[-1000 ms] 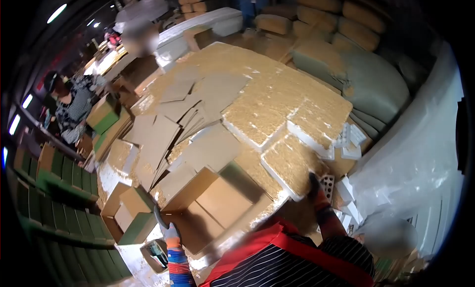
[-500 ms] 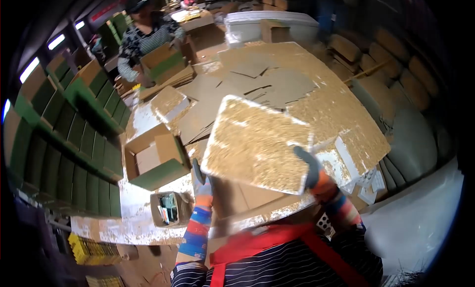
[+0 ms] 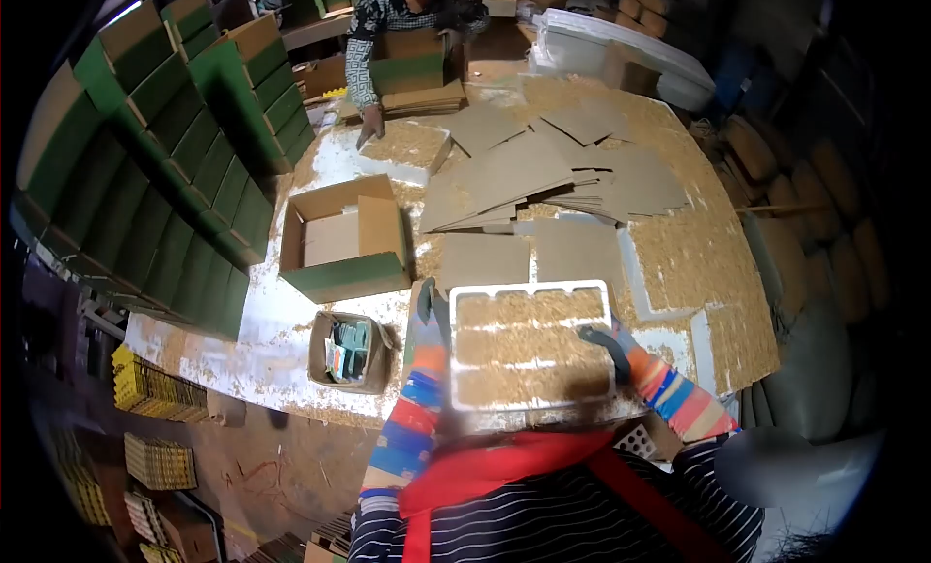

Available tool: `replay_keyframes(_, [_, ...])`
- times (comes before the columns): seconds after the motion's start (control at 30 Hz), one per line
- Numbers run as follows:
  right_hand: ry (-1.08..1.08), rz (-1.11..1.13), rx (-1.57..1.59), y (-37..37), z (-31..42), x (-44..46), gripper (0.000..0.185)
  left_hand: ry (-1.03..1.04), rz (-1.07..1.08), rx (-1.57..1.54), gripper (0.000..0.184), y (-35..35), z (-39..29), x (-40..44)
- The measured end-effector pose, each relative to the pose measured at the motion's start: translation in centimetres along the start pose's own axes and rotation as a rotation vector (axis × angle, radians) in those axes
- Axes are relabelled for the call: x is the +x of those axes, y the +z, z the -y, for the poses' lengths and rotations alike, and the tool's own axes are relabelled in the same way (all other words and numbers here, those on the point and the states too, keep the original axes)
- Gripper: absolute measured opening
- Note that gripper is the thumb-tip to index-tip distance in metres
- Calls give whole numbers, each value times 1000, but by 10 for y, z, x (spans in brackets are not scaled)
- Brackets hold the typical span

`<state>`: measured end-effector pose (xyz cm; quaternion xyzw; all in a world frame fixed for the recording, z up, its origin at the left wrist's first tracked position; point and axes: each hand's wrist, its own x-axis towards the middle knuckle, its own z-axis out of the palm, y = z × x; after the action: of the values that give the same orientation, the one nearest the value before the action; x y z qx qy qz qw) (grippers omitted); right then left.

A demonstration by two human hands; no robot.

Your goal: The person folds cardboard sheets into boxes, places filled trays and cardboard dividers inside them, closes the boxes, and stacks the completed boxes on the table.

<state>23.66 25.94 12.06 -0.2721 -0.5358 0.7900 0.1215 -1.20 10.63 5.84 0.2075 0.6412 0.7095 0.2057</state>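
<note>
A white foam tray [image 3: 531,345] filled with rows of tan, crumbly sawdust-like material is in front of my body, its long side level with the table edge. My right hand [image 3: 611,350], in a dark-palmed glove, grips its right edge with the thumb over the top. At the tray's left edge, my left hand [image 3: 433,319] is upright with fingers stretched out; whether it touches the tray I cannot tell. Flat cardboard sheets [image 3: 485,259] lie just beyond the tray. To the left stands an open green-and-brown cardboard box [image 3: 344,274].
A small carton [image 3: 351,352] of packets stands at the front left. Stacked green boxes [image 3: 184,146] line the left side. Across the table, a co-worker's hand [image 3: 370,125] touches a sawdust-covered block [image 3: 405,148]. More cardboard sheets [image 3: 514,175] and a sawdust-covered slab [image 3: 689,262] lie beyond and right.
The tray has come lower and nearer my body, turned from a slant to nearly square, and rows now show on its face. The co-worker's hand has reached to the block. My view has shifted.
</note>
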Motion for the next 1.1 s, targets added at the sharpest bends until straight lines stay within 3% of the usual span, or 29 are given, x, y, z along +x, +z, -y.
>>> replay_keyframes(0.03, [-29,24,23,7,7,3,43,-5,1,117,41,0,-1,1])
replay_keyframes(0.07, [-17,-4,-136,-17,-16,23,45,-163,66,41,44,-1,-11,0])
replay_keyframes(0.1, [5,50,-361,-36,-34,40,47,-4,78,135,41,-3,8,6])
replay_keyframes(0.17, [-60,-253,-611,-35,-49,53,43,129,54,254,40,1,-10,-1])
replay_keyframes(0.27, [-750,-723,-1320,0,-40,37,35,77,67,190,38,4,1,1])
replay_keyframes(0.37, [-727,-120,-1713,42,23,12,46,-54,54,359,43,12,-42,-15])
replay_keyframes(0.43, [20,272,-1579,70,31,15,43,191,83,404,45,-2,-19,-9])
replay_keyframes(0.47, [-137,351,-1697,58,5,23,45,163,104,267,45,-15,-20,-9])
replay_keyframes(0.5, [-297,419,-1810,42,-25,36,47,148,-68,246,39,-24,-40,-18])
replay_keyframes(0.53, [-234,449,-1803,44,-33,47,47,208,-269,356,38,-46,-43,-21])
replay_keyframes(0.57, [-158,463,-1799,45,-37,55,48,314,-403,525,32,-77,-42,-21])
replay_keyframes(0.6, [-70,465,-1795,43,-37,57,49,261,-444,594,30,-99,-62,-28])
replay_keyframes(0.63, [-30,527,-1721,40,-29,59,48,339,-559,681,29,-138,-29,-22])
replay_keyframes(0.67, [-43,553,-1542,34,-18,59,45,249,-558,982,33,-164,-24,-24])
replay_keyframes(0.7, [-68,571,-1364,28,-4,61,42,-4,-521,1163,36,-175,-24,-23])
replay_keyframes(0.77, [-314,201,-1072,27,52,60,34,-77,-372,1391,35,-186,-14,-24])
replay_keyframes(0.83, [-353,-238,-864,1,86,84,32,-21,-303,1574,31,-193,-4,-21])
replay_keyframes(0.9, [-240,-277,-1310,-58,87,134,57,-73,-251,1571,25,-188,-15,-18])
replay_keyframes(1.0, [91,6,-1885,-110,62,188,94,-37,-313,1476,26,-192,1,-22])
replay_keyframes(1.1, [182,-27,-1854,-122,28,224,116,-187,-283,1521,25,-187,5,-20])
